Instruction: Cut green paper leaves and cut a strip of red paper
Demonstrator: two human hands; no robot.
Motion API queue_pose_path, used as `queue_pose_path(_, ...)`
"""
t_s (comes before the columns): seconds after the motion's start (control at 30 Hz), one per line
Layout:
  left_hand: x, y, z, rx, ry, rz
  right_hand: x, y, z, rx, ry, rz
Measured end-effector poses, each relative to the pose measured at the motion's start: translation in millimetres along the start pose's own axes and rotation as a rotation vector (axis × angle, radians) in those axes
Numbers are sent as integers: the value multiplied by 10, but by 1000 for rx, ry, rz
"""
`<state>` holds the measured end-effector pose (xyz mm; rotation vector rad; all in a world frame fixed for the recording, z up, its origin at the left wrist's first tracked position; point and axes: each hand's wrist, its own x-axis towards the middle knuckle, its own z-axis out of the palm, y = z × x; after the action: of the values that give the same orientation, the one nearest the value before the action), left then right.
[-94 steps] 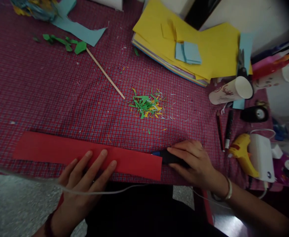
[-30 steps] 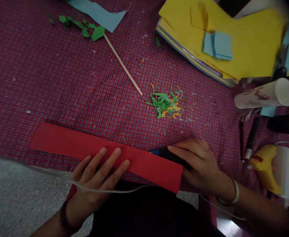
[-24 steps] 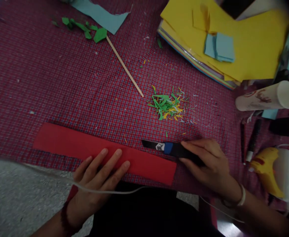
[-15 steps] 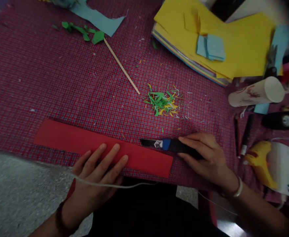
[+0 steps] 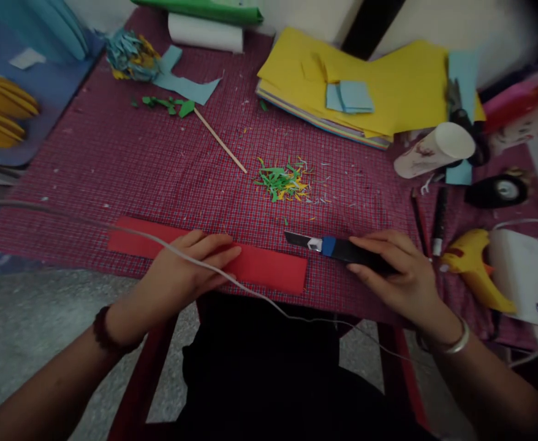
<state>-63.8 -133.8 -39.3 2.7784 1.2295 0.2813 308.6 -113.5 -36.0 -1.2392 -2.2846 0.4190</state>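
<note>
A long red paper strip lies along the front edge of the cloth-covered table. My left hand rests on it near the middle, fingers stretched over the paper; part of the thumb is hard to make out. In my right hand is a utility knife with a black handle and a blue band. Its dark blade points left, just above the strip's right part and apart from my left hand. A pale cable crosses in front of my left hand.
Paper shreds and a wooden stick with green paper leaves lie mid-table. Yellow sheets are stacked behind. At right stand a paper cup, scissors, a yellow glue gun and a white box.
The view has tilted up, showing more of the table's far side. The knife has drawn back to the right from the strip. My left hand's fingers have come closer together.
</note>
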Motion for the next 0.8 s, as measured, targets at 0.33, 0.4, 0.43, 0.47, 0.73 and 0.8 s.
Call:
queue_pose_path(0.33,-19,47,81,72,9,-19,-329,-78,-121,72,5,8)
queue_pose_path(0.4,-33,53,102,56,31,-55,-409,-118,-158,82,-32,-27)
queue_pose_path(0.43,-70,65,109,69,40,-80,-457,-135,-173,75,-47,-37)
queue_pose_path(0.47,-136,88,112,97,50,-112,-508,-148,-184,64,-58,-38)
queue_pose_path(0.73,-1105,737,-177,39,54,-184,-792,-167,-159,-19,-38,-27)
queue_pose_path(0.8,-1018,950,-338,-80,70,-57,-812,-161,-154,-22,-32,-26)
